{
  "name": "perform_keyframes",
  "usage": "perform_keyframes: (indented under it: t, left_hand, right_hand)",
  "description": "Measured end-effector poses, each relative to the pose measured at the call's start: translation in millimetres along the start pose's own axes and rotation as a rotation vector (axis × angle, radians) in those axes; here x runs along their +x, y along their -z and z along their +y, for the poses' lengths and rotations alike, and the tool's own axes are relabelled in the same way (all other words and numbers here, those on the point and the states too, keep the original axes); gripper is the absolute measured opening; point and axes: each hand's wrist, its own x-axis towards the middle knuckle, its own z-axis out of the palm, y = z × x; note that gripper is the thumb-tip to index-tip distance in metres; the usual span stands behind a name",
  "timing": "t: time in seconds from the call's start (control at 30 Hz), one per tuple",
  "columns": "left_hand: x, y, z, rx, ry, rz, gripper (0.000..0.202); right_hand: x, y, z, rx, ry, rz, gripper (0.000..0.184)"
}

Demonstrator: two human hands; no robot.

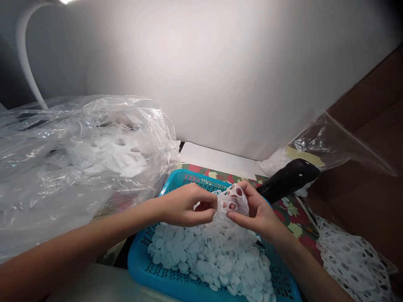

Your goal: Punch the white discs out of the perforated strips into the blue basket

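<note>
Between my two hands is a thin white sheet full of round holes [228, 205], bunched up above the basket. My left hand [190, 205] pinches its left edge with thumb and fingers. On the other side, my right hand [256, 212] grips the sheet, thumb in front and fingers behind. Below them stands a blue plastic basket [151, 279] with perforated walls. A heap of small white discs [208, 258] lies in it, and part of the heap is hidden by my hands.
A large clear plastic bag [126, 117] with white pieces inside spreads at the left. Behind the basket sits a black handle-like object [288, 178]. White holed sheets [352, 260] are piled at the right beside a cardboard box [371, 193]. A white lamp [25, 58] stands back left.
</note>
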Motion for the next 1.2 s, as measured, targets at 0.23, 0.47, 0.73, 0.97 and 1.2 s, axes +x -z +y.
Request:
perform_keyframes:
  t: [0.23,0.47,0.73,0.97,1.2]
  left_hand:
    - [-0.2,-3.6,-0.4,0.094,0.001,0.001,0.018]
    - [1.2,-3.0,-1.0,0.142,0.009,0.040,0.028]
    - [0.0,-3.6,-2.0,0.122,-0.022,-0.012,0.018]
    - [0.6,-3.0,-1.8,0.135,-0.023,-0.012,0.017]
    - [-0.2,-3.3,-3.6,0.133,-0.029,-0.031,0.016]
  right_hand:
    - [0.1,-2.6,2.4,-0.010,0.001,0.011,0.028]
    - [1.5,-5.2,-4.9,-0.052,-0.001,0.071,0.027]
    - [1.6,-7.6,0.2,-0.101,0.008,0.085,0.028]
    - [0.8,-8.1,3.7,-0.133,0.030,0.100,0.028]
    - [-0.4,-7.8,2.4,-0.157,0.031,0.077,0.027]
